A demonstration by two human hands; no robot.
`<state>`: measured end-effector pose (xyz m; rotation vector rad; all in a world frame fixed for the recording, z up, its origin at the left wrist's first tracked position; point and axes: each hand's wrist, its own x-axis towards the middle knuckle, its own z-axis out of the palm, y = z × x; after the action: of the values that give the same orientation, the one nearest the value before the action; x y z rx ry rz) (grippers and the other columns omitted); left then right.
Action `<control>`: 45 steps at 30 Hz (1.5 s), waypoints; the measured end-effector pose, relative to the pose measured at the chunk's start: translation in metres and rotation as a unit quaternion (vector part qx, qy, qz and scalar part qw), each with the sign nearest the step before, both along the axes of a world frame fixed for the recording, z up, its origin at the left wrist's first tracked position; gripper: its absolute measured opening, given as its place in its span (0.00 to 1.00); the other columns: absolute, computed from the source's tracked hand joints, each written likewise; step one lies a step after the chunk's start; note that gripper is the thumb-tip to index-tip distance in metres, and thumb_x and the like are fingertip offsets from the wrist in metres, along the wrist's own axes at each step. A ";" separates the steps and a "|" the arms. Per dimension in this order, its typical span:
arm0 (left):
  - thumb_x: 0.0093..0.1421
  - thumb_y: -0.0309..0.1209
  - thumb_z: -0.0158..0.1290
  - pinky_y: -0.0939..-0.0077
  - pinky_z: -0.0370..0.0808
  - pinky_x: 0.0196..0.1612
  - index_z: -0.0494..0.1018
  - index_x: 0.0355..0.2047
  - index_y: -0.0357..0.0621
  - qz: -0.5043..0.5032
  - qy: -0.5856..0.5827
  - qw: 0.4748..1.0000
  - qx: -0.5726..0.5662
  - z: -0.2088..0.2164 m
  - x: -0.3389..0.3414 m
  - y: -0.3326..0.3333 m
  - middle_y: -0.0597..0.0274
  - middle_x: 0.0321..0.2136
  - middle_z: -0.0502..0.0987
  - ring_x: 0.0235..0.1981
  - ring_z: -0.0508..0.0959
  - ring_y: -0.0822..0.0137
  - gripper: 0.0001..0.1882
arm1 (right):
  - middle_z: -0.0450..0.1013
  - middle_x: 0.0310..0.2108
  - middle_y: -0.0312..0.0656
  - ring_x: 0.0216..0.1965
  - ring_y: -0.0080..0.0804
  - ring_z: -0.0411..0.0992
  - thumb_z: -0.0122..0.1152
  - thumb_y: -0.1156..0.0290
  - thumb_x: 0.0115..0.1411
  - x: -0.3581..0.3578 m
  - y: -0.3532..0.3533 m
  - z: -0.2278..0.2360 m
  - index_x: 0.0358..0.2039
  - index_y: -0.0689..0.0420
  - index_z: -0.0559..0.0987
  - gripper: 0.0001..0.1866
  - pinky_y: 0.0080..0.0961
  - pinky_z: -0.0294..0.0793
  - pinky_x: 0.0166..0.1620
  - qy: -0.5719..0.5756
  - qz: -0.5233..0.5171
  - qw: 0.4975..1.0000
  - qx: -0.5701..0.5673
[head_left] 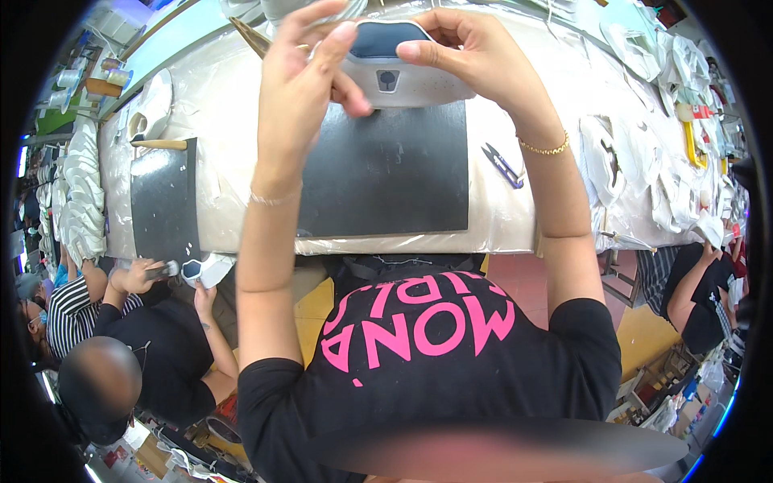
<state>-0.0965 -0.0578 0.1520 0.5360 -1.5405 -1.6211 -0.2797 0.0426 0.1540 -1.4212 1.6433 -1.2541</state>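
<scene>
At the far side of the table I hold up a white shoe upper [427, 87] with a dark blue lining [390, 39] and a small dark emblem. My right hand [475, 56] is closed on its right side, thumb over the blue lining and fingers behind. My left hand [302, 80] is at its left end, slightly blurred, with fingers spread apart. Whether those fingertips touch the upper I cannot make out. Below both hands lies a black work mat [386, 177]. A pointed wooden tool [248, 36] sticks out behind my left hand.
Thread snips [505, 167] lie right of the mat. White shoe pieces [608, 161] are heaped on the right. At left are a second dark mat [165, 197], a wooden stick [161, 144] and thread spools [119, 77]. A co-worker [169, 346] at left holds a brush and a similar upper.
</scene>
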 end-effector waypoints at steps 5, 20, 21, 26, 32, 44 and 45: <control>0.65 0.36 0.55 0.77 0.77 0.27 0.70 0.42 0.38 -0.135 0.259 0.921 0.257 -0.029 0.032 0.027 0.59 0.34 0.76 0.25 0.79 0.66 0.14 | 0.77 0.30 0.34 0.32 0.16 0.73 0.69 0.57 0.57 -0.007 0.009 0.000 0.39 0.62 0.81 0.20 0.15 0.72 0.37 0.028 -0.031 0.998 -0.039; 0.60 0.36 0.60 0.65 0.73 0.56 0.68 0.54 0.44 -0.067 0.232 0.866 0.438 -0.060 -0.002 0.060 0.60 0.48 0.76 0.51 0.76 0.64 0.24 | 0.76 0.25 0.36 0.26 0.21 0.69 0.73 0.63 0.50 0.019 0.036 -0.004 0.37 0.62 0.81 0.18 0.19 0.69 0.34 0.060 -0.028 0.997 -0.049; 0.60 0.37 0.60 0.64 0.73 0.56 0.68 0.54 0.44 -0.072 0.243 0.869 0.425 -0.061 -0.001 0.062 0.61 0.48 0.76 0.51 0.76 0.65 0.24 | 0.75 0.25 0.37 0.26 0.22 0.69 0.74 0.63 0.49 0.019 0.037 -0.003 0.37 0.62 0.81 0.18 0.19 0.69 0.34 0.053 -0.010 0.996 -0.068; 0.60 0.36 0.60 0.64 0.73 0.56 0.68 0.54 0.44 -0.063 0.206 0.888 0.406 -0.060 0.001 0.065 0.61 0.49 0.76 0.51 0.76 0.65 0.24 | 0.77 0.26 0.40 0.27 0.26 0.73 0.75 0.65 0.46 0.013 0.033 0.008 0.37 0.61 0.82 0.18 0.20 0.71 0.35 0.164 0.005 0.982 -0.094; 0.59 0.37 0.60 0.64 0.72 0.57 0.67 0.56 0.43 -0.066 0.175 0.905 0.383 -0.056 -0.001 0.075 0.62 0.49 0.75 0.51 0.75 0.66 0.26 | 0.78 0.30 0.39 0.34 0.26 0.75 0.74 0.68 0.48 0.016 0.032 0.010 0.37 0.61 0.82 0.16 0.22 0.73 0.43 0.084 0.008 0.996 -0.026; 0.56 0.31 0.61 0.58 0.66 0.61 0.71 0.50 0.43 -0.064 0.187 0.880 0.432 -0.051 0.020 0.072 0.61 0.47 0.76 0.53 0.73 0.64 0.22 | 0.76 0.36 0.39 0.40 0.25 0.73 0.67 0.66 0.57 0.011 0.047 -0.003 0.41 0.64 0.79 0.16 0.22 0.72 0.47 -0.012 0.090 0.995 -0.036; 0.56 0.30 0.61 0.57 0.66 0.61 0.71 0.51 0.43 -0.067 0.185 0.876 0.440 -0.052 0.024 0.073 0.61 0.46 0.76 0.53 0.73 0.64 0.21 | 0.76 0.36 0.39 0.40 0.25 0.73 0.66 0.66 0.58 0.014 0.051 -0.004 0.41 0.64 0.79 0.16 0.22 0.72 0.47 -0.014 0.081 0.996 -0.022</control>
<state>-0.0726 0.0151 0.0999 0.5379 -0.4978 -2.3481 -0.2662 0.0937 0.1499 -1.5244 1.4575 -1.2189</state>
